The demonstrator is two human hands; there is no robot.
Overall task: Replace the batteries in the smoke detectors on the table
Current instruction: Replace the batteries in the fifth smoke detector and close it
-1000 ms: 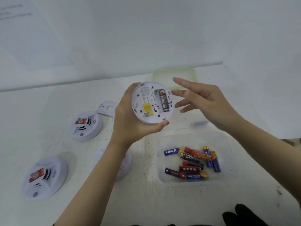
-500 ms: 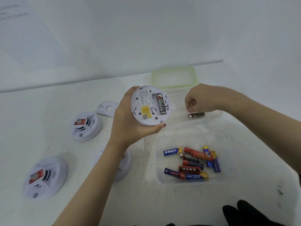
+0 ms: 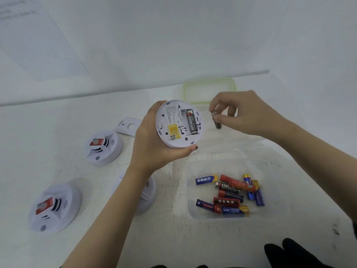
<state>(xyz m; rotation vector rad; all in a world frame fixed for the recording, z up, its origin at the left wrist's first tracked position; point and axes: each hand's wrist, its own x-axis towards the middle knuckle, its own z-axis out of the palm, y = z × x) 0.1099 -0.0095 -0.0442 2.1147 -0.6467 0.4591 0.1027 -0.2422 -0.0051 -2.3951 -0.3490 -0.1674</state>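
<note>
While the left hand [image 3: 152, 144] grips the smoke detector [image 3: 173, 132] by its rim, back face turned up toward the camera, the right hand [image 3: 249, 115] pinches a loose battery [image 3: 217, 121] between thumb and fingertips just beside it. From that right hand the detector lies at nine o'clock, near but not touching. The pinched cell hangs with its long axis from about twelve to six, its lower end drifting slightly toward five and a metal cap uppermost. That nearly matches the seated battery [image 3: 191, 122], which lies twelve-to-six in the open compartment. At nine o'clock of the seated cell there looks to be a free bay. If the loose cell belongs there, I judge the move to be a short carry toward nine with little turning. The right hand is the nearer and the only free one.

The loose battery is dark and blurred, its label unreadable, so whether it is spent or fresh cannot be told. The seated one is black and red with white lettering.

At five o'clock of the detector a clear tub [image 3: 274, 190] on the table [image 3: 58, 120] holds mixed blue, red and black batteries. Its green-rimmed lid [image 3: 209, 82] lies at one o'clock.
</note>
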